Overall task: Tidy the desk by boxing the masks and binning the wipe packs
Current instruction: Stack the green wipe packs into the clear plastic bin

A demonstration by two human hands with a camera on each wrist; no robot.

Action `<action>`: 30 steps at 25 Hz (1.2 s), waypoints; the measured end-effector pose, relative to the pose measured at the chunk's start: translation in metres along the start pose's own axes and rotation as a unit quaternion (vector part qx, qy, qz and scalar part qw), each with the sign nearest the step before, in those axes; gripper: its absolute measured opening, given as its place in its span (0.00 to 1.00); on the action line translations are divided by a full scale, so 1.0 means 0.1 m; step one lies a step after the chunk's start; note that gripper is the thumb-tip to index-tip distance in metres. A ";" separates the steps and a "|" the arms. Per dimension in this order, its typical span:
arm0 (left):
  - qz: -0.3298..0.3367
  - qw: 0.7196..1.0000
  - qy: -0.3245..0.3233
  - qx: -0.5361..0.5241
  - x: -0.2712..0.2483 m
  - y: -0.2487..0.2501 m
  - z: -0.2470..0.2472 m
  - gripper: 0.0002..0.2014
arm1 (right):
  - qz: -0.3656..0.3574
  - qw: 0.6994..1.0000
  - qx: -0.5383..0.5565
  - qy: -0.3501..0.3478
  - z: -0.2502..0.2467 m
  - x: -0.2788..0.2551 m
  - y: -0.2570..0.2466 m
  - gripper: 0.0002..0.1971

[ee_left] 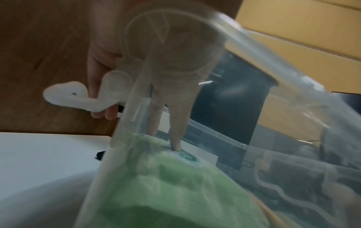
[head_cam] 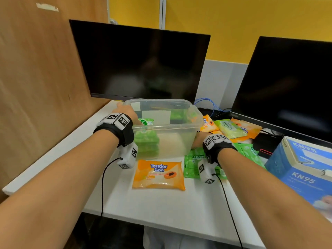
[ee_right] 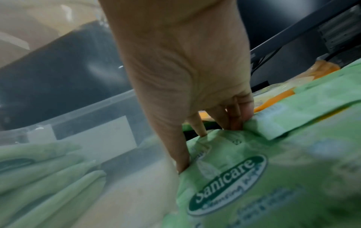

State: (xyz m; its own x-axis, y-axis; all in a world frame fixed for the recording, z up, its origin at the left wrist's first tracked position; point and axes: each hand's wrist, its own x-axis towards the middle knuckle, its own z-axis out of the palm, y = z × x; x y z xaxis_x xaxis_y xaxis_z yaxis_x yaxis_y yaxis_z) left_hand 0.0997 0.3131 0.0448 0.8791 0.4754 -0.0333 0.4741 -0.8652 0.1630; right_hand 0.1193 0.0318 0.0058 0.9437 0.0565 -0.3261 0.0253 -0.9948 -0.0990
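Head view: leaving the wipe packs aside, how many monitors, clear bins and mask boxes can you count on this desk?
Monitors: 2
Clear bin: 1
KN95 mask box: 1
Total: 4

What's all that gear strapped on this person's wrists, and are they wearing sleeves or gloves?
No sleeves or gloves: both forearms and hands are bare. Each wrist carries a black strap topped with white blocks printed with black square code markings. A small white camera pod, also marked with codes, hangs below the left wrist, with a matching pod on the right. A thin black cable trails from each pod.
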 end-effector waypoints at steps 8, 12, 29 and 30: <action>-0.003 1.000 0.010 -0.018 0.07 -0.04 0.06 0.44 | -0.053 0.994 0.091 0.019 0.08 0.19 0.01 0.22; -0.005 0.999 0.021 -0.024 0.03 -0.03 0.04 0.45 | -0.011 0.981 0.194 -0.007 -0.02 0.08 0.02 0.14; -0.003 1.000 0.002 -0.009 0.00 0.03 0.02 0.33 | 0.009 0.612 0.782 0.119 -0.69 0.01 0.29 0.35; 0.000 1.000 -0.009 -0.001 0.00 0.04 0.02 0.33 | -0.028 0.612 0.778 0.139 -0.80 -0.05 0.19 0.33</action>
State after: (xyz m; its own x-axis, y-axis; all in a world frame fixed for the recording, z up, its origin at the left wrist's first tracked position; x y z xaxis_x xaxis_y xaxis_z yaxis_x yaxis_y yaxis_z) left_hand 0.1013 0.3097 0.0439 0.8794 0.4732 -0.0518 0.4749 -0.8645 0.1650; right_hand 0.1418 0.0058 0.0809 0.9808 -0.1454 -0.1301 -0.0807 0.3045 -0.9491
